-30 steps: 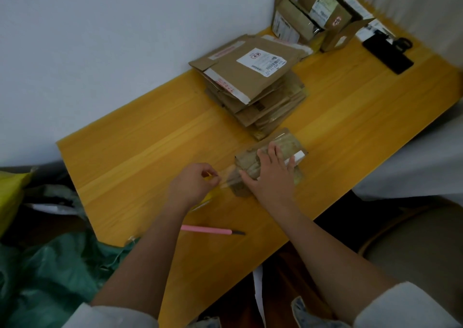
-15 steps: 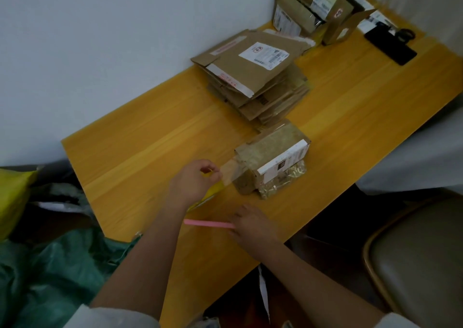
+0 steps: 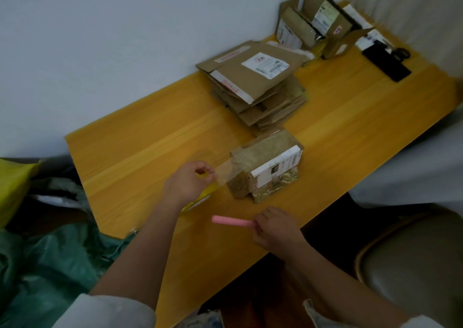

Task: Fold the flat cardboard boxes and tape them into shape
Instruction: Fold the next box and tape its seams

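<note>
A small folded cardboard box [image 3: 266, 163] with a white label stands on the yellow wooden table [image 3: 140, 150]. A strip of clear tape [image 3: 225, 175] stretches from the box's left end to my left hand [image 3: 186, 182], which grips a tape roll with a yellow part under it. My right hand [image 3: 275, 228] holds one end of a pink utility knife [image 3: 231, 220] just above the table's front edge. A stack of flat cardboard boxes [image 3: 255, 87] lies behind the folded box.
Several assembled boxes [image 3: 313, 27] stand at the far corner by the wall. A black flat object and scissors [image 3: 387, 58] lie at the far right. A chair [image 3: 413, 267] is at the lower right, green and yellow bags [image 3: 37, 265] to the left.
My right hand left the top of the box, came down to the front edge and picked up the pink knife. My left hand still holds the tape stretched from the box.
</note>
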Motion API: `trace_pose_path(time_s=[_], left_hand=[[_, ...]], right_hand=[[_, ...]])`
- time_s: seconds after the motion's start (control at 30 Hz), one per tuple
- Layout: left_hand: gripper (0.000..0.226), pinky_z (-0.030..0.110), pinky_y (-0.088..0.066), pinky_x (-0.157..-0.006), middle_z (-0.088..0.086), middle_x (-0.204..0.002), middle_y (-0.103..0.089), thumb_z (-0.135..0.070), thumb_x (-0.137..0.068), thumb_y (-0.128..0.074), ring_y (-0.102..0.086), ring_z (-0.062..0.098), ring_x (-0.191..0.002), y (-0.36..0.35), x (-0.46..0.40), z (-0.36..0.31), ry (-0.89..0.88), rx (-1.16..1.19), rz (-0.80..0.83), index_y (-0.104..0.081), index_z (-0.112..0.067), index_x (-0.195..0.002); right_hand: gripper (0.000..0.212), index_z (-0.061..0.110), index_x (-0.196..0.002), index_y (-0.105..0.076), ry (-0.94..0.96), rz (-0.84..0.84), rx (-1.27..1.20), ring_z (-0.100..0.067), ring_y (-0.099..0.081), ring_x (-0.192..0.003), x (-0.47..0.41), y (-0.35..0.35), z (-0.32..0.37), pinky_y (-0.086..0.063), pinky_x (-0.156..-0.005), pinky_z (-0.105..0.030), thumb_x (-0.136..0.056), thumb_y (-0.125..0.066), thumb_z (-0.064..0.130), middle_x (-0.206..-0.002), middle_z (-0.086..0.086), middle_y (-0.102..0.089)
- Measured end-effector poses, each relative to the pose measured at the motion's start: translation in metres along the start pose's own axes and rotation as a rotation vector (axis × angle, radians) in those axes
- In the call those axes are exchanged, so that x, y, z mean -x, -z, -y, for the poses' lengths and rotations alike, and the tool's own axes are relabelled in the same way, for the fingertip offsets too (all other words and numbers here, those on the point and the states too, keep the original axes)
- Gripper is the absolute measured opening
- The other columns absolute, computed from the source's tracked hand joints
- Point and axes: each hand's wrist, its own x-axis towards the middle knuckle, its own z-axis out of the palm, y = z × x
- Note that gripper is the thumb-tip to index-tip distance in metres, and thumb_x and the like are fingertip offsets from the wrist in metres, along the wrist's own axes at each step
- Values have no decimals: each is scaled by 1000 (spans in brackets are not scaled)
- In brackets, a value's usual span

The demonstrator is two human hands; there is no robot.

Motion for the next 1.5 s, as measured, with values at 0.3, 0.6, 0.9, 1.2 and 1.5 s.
trace_pose_path(time_s=[0.3, 0.6, 0.9, 1.2, 1.5], left_hand=[[12, 44, -44, -93, -9, -128, -56, -48, -95, -56, -53, 16, -118, 1, 7, -9, 13, -20, 3, -61, -38, -99], [15, 37, -44, -80, -9, -124, -60, -49, -94, -56, -56, 16, -111, 0, 8, -9, 5, -29, -20, -63, -38, -101], [15, 42, -49, -86, -7, -126, -59, -48, -96, -54, -56, 18, -110, 3, 6, -7, 33, -26, -37, -62, -38, -102], [7, 40, -47, -82, -5, -130, -56, -44, -99, -53, -56, 20, -112, 0, 5, -11, 8, -66, -5, -57, -38, -101], [7, 43, -49, -83, -8, -122, -57, -47, -96, -54, -56, 17, -105, -2, -1, -5, 13, -46, -8, -58, -41, -97]], right_hand=[[8, 9, -91, -61, 9, -484, -435, -9, -48, -79, -23, 50, 11, -40, -72, -13, -88, -59, 16, -84, -2, -56], [20, 8, -99, -67, 14, -529, -551, -7, -56, -82, -73, 53, 14, -48, -73, -14, -88, -60, 23, -89, -4, -64], [5, 12, -87, -64, 40, -456, -501, 0, -39, -73, -83, 45, 15, -36, -69, -4, -84, -67, 10, -80, 5, -52], [11, 16, -72, -55, -96, -410, -663, -32, -66, -79, -63, 36, 6, -57, -67, -43, -82, -60, 19, -70, -5, -62], [14, 9, -86, -61, -265, -544, -856, -10, -59, -73, -75, 39, 21, -51, -60, -28, -92, -59, 22, -79, 1, -62]])
